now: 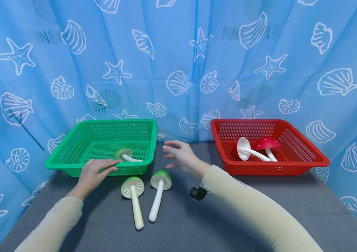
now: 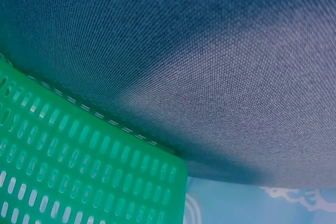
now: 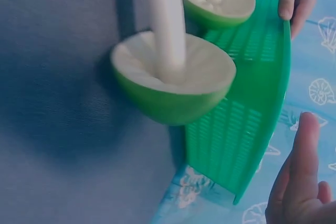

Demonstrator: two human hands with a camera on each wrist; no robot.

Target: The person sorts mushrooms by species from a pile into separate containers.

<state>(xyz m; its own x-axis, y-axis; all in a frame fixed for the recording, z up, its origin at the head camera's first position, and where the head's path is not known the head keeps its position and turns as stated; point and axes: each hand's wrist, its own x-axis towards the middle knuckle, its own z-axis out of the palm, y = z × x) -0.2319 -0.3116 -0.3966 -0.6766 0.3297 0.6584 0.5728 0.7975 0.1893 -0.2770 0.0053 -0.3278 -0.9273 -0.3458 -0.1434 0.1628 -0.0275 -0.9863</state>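
Observation:
My left hand (image 1: 95, 174) pinches the front rim of the green basket (image 1: 151, 154), its thumb outside and its fingers over the edge. In the right wrist view, that left hand (image 3: 297, 1) shows at the top. One green-capped toy mushroom (image 1: 124, 154) lies inside the basket near those fingers. Right of the basket, my right hand (image 1: 181, 156) hovers with fingers spread and holds nothing. Below it on the table lie two more green-capped mushrooms, the nearer-right one (image 1: 159, 189) and its neighbour (image 1: 134, 196), stems toward me. The left wrist view shows no hand.
A red basket (image 1: 304, 163) stands at the right with two red-capped toy mushrooms inside, one tipped over (image 1: 244, 148) and one cap-up (image 1: 267, 143). Grey cloth (image 1: 178, 227) covers the table. Behind the baskets hangs a blue shell-print curtain (image 1: 178, 42).

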